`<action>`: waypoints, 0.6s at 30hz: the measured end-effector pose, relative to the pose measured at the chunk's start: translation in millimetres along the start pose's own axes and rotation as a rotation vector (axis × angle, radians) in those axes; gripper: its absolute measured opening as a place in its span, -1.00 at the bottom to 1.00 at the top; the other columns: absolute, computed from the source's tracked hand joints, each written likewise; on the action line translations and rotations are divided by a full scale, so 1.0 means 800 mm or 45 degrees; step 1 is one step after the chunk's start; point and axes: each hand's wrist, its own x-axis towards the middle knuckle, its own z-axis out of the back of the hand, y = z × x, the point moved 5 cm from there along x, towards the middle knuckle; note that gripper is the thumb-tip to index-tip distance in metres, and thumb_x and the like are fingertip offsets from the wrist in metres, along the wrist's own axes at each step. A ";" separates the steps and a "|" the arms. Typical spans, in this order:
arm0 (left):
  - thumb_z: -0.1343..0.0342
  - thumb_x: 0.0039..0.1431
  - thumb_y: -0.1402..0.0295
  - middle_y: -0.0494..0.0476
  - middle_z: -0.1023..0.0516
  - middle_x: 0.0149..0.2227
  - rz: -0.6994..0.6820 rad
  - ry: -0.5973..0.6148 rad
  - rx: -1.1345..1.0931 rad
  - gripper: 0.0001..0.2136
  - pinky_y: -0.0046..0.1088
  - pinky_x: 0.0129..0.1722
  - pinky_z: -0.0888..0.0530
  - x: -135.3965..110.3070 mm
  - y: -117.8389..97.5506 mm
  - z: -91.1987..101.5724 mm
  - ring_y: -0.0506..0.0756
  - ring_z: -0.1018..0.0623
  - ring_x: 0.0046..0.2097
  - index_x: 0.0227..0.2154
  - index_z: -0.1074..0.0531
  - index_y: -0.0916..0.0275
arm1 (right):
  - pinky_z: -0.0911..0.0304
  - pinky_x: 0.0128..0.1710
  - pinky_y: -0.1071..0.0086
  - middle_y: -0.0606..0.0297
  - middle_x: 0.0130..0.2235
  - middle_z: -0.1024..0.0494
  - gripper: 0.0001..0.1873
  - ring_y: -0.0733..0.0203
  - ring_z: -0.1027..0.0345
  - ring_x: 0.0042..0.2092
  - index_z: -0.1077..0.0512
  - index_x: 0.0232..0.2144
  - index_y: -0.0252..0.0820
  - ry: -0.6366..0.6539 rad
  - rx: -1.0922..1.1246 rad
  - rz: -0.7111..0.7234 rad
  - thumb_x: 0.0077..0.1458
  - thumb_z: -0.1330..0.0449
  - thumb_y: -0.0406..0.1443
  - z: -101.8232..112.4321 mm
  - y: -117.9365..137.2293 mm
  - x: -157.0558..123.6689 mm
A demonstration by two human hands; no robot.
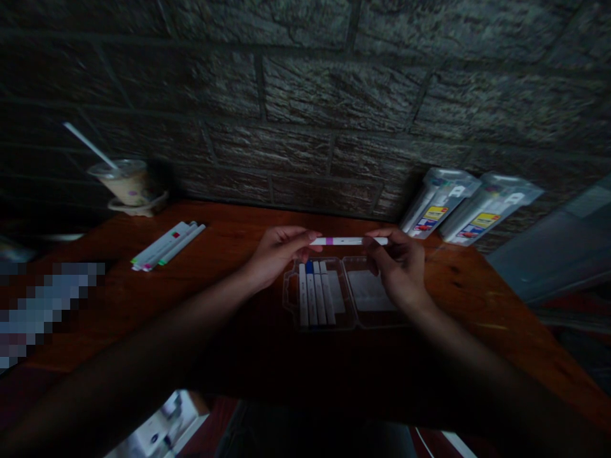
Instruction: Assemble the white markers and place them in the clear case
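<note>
Between my two hands a white marker (347, 241) with a purple band lies level above the table. The fingers of my left hand (286, 249) pinch its banded end. At the other end, my right hand (401, 264) grips it with thumb and fingers. Just below is a clear plastic case (354, 318), opened flat. Several white markers (315, 296), one with a blue end, stand side by side in its left half. A pale sheet (370, 289) shows in the right half, partly covered by my right hand.
Several more markers (169, 245) lie bunched on the wooden table (229, 222) at left. Behind them is a drink cup (123, 181) with a straw. Two clear marker boxes (436, 203) stand at the back right, against the brick wall (305, 127).
</note>
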 end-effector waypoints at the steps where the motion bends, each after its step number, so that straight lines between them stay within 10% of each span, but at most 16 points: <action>1: -0.36 0.14 0.26 0.18 -0.70 -0.36 -0.014 -0.008 0.013 -0.83 -0.52 -0.47 -0.41 0.000 0.000 0.001 -0.06 -0.49 -0.48 -0.30 -0.70 0.26 | 0.00 -0.68 0.43 0.43 -0.57 -0.47 -0.87 0.39 -0.16 -0.64 -0.57 -0.32 -0.13 0.002 -0.025 0.011 0.06 -0.42 -0.25 -0.001 0.002 -0.001; 18: -0.46 -0.02 0.34 0.08 -0.67 -0.39 -0.041 -0.015 0.183 -0.79 -0.50 -0.46 -0.41 -0.004 -0.007 -0.004 -0.06 -0.48 -0.49 -0.29 -0.67 0.25 | 0.00 -0.70 0.41 0.36 -0.51 -0.57 -0.84 0.38 -0.17 -0.65 -0.58 -0.31 -0.10 0.002 0.042 -0.083 0.06 -0.43 -0.20 -0.001 -0.003 0.000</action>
